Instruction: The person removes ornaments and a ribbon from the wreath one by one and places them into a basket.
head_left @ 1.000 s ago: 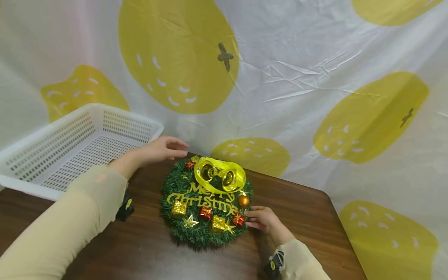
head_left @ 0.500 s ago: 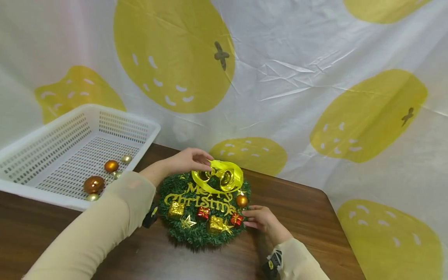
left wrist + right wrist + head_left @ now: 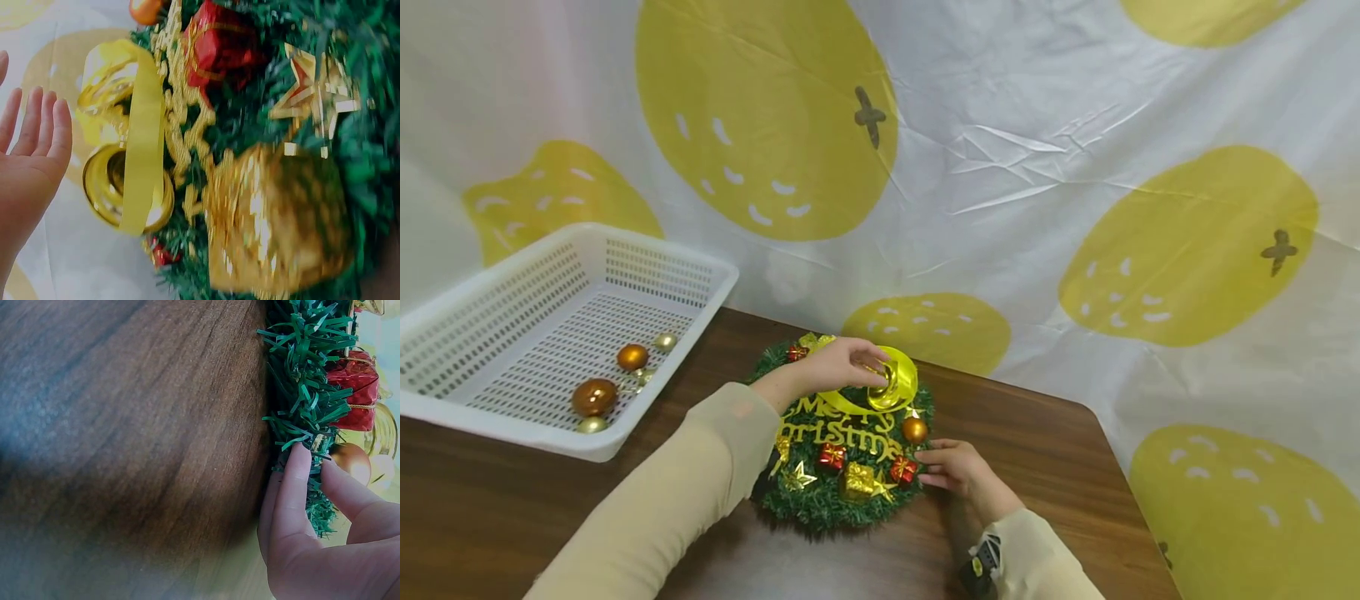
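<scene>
I had the left hand (image 3: 852,367) empty, fingers extended over the gold bells (image 3: 109,184), while the right hand (image 3: 967,477) pinched the edge of the green wreath (image 3: 823,510). The wreath lay beneath the left hand, and I saw the white basket (image 3: 497,427) of baubles (image 3: 595,397) farther left.

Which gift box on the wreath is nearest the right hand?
The red box on the right edge of the wreath, beside the right hand; the other boxes, red and gold, sit farther left.
</scene>
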A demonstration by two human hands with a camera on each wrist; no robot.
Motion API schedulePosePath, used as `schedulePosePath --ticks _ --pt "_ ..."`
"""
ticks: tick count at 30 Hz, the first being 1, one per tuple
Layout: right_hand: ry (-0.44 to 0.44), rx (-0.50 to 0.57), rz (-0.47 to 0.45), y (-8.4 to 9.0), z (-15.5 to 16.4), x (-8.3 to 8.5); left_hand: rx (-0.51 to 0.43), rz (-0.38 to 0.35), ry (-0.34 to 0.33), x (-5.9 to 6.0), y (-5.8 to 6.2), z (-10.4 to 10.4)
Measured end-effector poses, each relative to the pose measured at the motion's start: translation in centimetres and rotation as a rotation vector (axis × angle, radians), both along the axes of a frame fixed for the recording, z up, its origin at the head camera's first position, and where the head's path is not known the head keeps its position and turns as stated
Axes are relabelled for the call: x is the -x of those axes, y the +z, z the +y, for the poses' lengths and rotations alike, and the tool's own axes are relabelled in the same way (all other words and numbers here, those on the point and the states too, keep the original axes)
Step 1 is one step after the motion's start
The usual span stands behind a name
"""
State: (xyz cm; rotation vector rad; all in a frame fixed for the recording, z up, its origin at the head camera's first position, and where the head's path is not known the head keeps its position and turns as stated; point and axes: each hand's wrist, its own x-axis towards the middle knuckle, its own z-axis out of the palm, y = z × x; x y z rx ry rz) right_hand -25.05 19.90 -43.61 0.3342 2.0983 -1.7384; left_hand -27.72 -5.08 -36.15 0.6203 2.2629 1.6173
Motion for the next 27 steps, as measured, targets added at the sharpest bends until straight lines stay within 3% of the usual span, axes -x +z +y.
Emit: schedulePosePath --ticks 15,27 --pt "-0.03 -0.003 -0.002 -0.2 -0.1 -0.1 -0.02 0.002 -0.026 0.0 -2.1 4.4" --pt "-0.02 0.002 0.001 0.0 0.0 -0.3 0.045 -0.019 -0.061 0.2 -3.7 6.5"
